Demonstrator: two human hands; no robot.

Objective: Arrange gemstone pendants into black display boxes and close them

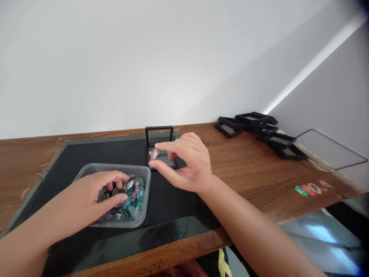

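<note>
My right hand (190, 161) pinches a clear pink gemstone (155, 154) between thumb and index fingertips. Right behind it stands a small black display box (165, 163) with its framed lid (159, 127) raised upright; part of the box is hidden by my fingers, and bits of pink show inside. Over a clear plastic container (146, 196) hovers my left hand (106, 188), thumb and fingers apart and nothing visible between them. Loose stones (135, 194) in teal, green, clear and dark tones lie in the container, some covered by the left hand.
Several black frame boxes (259, 125) are heaped at the back right of the wooden table (230, 165). Colourful round pieces (309, 188) lie near the right edge. Under the container is a black mat (115, 150), and a thin-edged clear panel (331, 148) rests by the wall.
</note>
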